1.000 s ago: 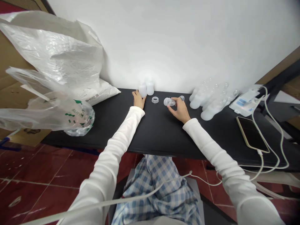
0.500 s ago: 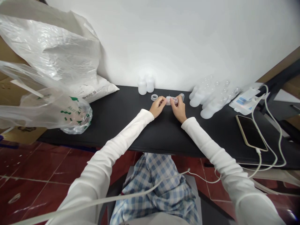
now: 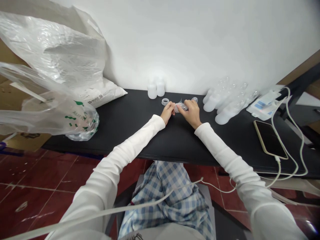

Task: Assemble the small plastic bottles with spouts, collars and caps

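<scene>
Head view: left hand (image 3: 167,112) and right hand (image 3: 191,114) pinch a small clear plastic part (image 3: 180,107) together near the black table's (image 3: 135,96) far edge. Looks mid-fitting; seating the part seems the next need.

White long sleeves (image 3: 225,146), snug at the wrists, blue-and-white checked trousers (image 3: 165,203) (heavily creased)

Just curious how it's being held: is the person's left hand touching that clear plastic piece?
Touching. The head view shows the left hand with its fingers against one end of the clear plastic piece, and the right hand on the other end.
</scene>
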Tool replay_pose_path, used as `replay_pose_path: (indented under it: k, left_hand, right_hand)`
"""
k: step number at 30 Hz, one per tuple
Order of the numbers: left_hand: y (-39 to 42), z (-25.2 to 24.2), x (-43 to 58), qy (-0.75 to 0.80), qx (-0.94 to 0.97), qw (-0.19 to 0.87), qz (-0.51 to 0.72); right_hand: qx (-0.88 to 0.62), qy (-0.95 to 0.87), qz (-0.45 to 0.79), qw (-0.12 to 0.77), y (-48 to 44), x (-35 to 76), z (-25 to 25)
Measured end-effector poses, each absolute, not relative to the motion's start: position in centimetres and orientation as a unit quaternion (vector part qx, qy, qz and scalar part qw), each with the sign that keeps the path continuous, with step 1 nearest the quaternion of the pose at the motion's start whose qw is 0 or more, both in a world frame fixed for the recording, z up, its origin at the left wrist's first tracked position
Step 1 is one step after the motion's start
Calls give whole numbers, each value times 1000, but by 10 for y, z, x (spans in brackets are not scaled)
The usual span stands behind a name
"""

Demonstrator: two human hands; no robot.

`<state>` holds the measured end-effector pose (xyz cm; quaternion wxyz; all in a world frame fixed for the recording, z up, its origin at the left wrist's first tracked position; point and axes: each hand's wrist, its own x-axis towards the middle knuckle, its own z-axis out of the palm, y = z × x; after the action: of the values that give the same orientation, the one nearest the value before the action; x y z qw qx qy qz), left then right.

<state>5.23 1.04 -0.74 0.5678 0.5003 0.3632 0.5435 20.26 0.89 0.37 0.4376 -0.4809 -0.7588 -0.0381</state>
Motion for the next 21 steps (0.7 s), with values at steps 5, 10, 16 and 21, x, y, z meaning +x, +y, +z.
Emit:
replay_pose_path:
  k: [5,10,16,21]
  left_hand:
    - [11,-5,51,362,493,576,541]
    - [14,-1,49,369,483,592,529]
    - [15,1,48,368,527,570,512]
    - [6,0,46,319,675,423,513]
  right_hand:
    - [-438,-805,-44,397,9,208,11]
    - [-410,-832,-41,372,7,211,13]
    - [-513,-721,3,466,3,204,2]
    - [-552,-583,158,575,10,198,-9]
